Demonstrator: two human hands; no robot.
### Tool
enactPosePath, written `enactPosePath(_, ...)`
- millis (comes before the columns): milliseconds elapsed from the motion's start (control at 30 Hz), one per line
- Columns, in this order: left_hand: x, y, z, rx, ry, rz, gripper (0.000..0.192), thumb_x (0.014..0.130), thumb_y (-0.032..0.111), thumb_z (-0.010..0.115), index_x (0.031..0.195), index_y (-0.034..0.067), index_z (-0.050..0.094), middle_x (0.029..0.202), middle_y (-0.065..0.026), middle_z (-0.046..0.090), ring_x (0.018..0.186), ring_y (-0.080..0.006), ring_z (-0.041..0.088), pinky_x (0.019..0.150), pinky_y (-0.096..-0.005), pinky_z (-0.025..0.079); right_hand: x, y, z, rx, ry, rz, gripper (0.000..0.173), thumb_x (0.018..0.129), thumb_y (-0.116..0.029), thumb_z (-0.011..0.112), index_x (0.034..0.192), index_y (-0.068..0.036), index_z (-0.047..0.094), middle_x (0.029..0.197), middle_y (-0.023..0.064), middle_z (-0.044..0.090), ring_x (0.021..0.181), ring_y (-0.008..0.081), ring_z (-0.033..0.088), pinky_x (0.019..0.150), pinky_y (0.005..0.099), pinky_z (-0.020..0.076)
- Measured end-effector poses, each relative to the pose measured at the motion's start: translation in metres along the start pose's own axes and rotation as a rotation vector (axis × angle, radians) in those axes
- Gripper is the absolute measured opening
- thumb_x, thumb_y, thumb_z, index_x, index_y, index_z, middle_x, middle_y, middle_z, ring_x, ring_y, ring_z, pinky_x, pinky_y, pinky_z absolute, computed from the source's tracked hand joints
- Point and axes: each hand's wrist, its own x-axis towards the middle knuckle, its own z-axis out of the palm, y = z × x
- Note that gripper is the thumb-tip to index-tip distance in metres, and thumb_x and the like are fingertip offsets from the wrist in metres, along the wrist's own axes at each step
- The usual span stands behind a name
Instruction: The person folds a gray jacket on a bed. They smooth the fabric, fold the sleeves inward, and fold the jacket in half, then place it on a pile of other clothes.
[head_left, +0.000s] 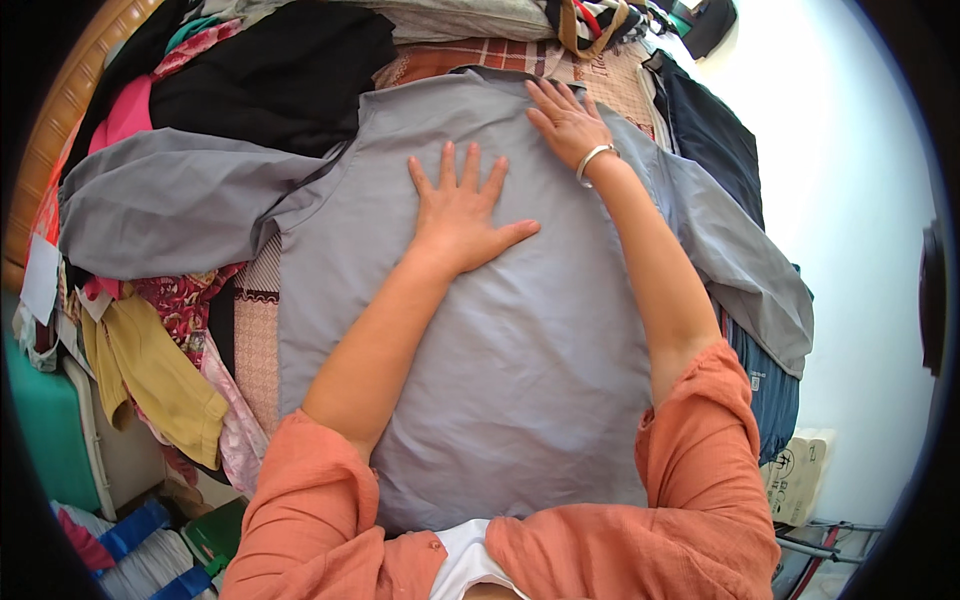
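Observation:
A grey long-sleeved garment (525, 360) lies spread out before me, its collar at the far end and its sleeves out to either side. My left hand (459, 217) rests flat on the upper middle of its body, fingers and thumb spread. Near the collar, my right hand (568, 127) lies palm down on the shoulder area, fingers slightly apart and a silver bangle on the wrist. Neither hand grips the cloth. The garment's lower edge runs close to my body, partly hidden by my orange top.
Black clothing (277, 75) and mustard-yellow trousers (161, 367) lie at the left. Dark blue clothing (709, 142) lies at the right beside a white wall (840, 187). A teal container (52, 420) stands at the lower left, a wrapped pack (799, 476) at the lower right.

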Motion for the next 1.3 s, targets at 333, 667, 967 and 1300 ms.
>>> enactPosePath(333,0.003,0.001,0.005,-0.001,0.038,0.019,0.104,0.084,0.083,0.045,0.16,0.015,0.027,0.166,-0.0207,0.017,0.153,-0.0443,0.01,0.113,-0.0757,0.003,0.057,-0.091,0.014,-0.254,-0.286,-0.311,0.056,0.107,-0.049,0.03,0.16,-0.031,0.026,0.168,0.0033,0.022,0.156,0.0261,0.014,0.124,0.0537,0.0146)
enactPosePath(667,0.0,-0.005,0.011,0.098,0.034,-0.012,0.099,0.085,0.084,0.041,0.159,0.02,0.031,0.166,-0.0137,0.024,0.153,-0.0397,0.015,0.113,-0.0747,0.008,-0.092,-0.035,0.012,0.069,-0.073,-0.048,0.064,0.104,-0.059,0.032,0.159,-0.028,0.028,0.168,0.0059,0.021,0.155,0.0309,0.016,0.123,0.056,0.0098)
enactPosePath(967,0.004,-0.003,0.018,0.116,0.051,-0.001,0.1,0.085,0.087,0.036,0.16,0.021,0.028,0.166,-0.0143,0.023,0.154,-0.0405,0.014,0.113,-0.075,0.007,-0.195,-0.048,-0.039,-0.059,-0.055,0.013,0.066,0.103,-0.059,0.032,0.16,-0.024,0.029,0.167,0.0085,0.023,0.155,0.032,0.017,0.12,0.0632,0.0114)
enactPosePath(1300,-0.062,-0.07,-0.035,0.48,-0.132,-0.021,0.087,0.093,0.08,0.025,0.162,0.026,0.022,0.167,-0.0109,0.02,0.155,-0.0342,0.014,0.116,-0.0718,0.0,-0.306,-0.039,-0.057,-0.12,-0.194,0.179,0.067,0.101,-0.063,0.033,0.159,-0.029,0.029,0.167,0.0064,0.023,0.155,0.0297,0.017,0.122,0.0605,0.0091)
